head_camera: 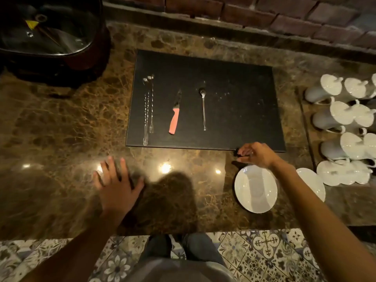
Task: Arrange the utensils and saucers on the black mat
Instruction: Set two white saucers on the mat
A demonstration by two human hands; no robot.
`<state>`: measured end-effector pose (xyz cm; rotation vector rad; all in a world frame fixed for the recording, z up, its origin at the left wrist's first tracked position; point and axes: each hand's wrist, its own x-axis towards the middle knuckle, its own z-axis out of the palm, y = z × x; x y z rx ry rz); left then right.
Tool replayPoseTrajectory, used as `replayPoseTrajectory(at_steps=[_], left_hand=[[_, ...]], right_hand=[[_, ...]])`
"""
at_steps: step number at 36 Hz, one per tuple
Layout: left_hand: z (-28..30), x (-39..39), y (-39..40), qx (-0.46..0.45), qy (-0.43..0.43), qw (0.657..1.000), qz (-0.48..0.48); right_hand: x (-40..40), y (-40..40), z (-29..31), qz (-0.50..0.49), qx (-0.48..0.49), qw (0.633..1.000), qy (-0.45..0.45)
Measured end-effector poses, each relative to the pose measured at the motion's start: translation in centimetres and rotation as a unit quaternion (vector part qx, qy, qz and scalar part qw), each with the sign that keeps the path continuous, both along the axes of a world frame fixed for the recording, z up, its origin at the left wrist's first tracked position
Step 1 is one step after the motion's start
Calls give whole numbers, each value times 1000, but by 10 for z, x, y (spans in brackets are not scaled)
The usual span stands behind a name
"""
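Hands: left hand (pixel 117 186) open, fingers spread flat over the bench (pixel 61 129); right hand (pixel 256 154) curled at the mat's near edge, seemingly pinching something small and dark, though I cannot tell what.
Mat (pixel 234 82): black, holding two long forks (pixel 148 108), a knife (pixel 175 115) and a spoon (pixel 203 107), side by side, apart.
Saucers: one (pixel 255 189) just below the right wrist, another (pixel 312 183) behind the forearm, both off the mat.
Risk: the right forearm, hanging over the saucers, might knock one along the polished bench.

Both forearms are bare, with no sleeves, watch or rings showing on the left hand (pixel 117 185) or right hand (pixel 257 155). Below, dark jeans (pixel 195 248) and a grey top (pixel 173 270).
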<state>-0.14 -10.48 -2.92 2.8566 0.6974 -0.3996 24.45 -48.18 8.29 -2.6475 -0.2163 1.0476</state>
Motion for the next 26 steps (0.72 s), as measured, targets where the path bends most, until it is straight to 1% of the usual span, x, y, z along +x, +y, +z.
replayPoseTrajectory(at_steps=[4, 9, 13, 15, 17, 22, 24, 26], left_hand=[[9, 3, -57, -28, 36, 998, -43], [23, 25, -114, -35, 64, 997, -26], [27, 41, -153, -33, 83, 996, -27], [27, 47, -172, -39, 92, 995, -29], [26, 53, -187, -45, 102, 993, -33], [26, 64, -215, -40, 104, 993, -37], [29, 68, -219, -45, 118, 992, -31], [31, 72, -221, -46, 132, 990, -18]], right_hand=[[1, -25, -5, 48, -39, 998, 6], [14, -43, -17, 101, -51, 993, 31], [19, -54, -24, 190, -63, 977, 70], [16, -58, -30, 245, -77, 965, 56], [15, -61, -34, 271, -65, 960, 36], [26, -70, -31, 255, -2, 966, 39], [36, -75, -26, 229, 18, 973, 17], [52, -82, -22, 181, 37, 983, -16]])
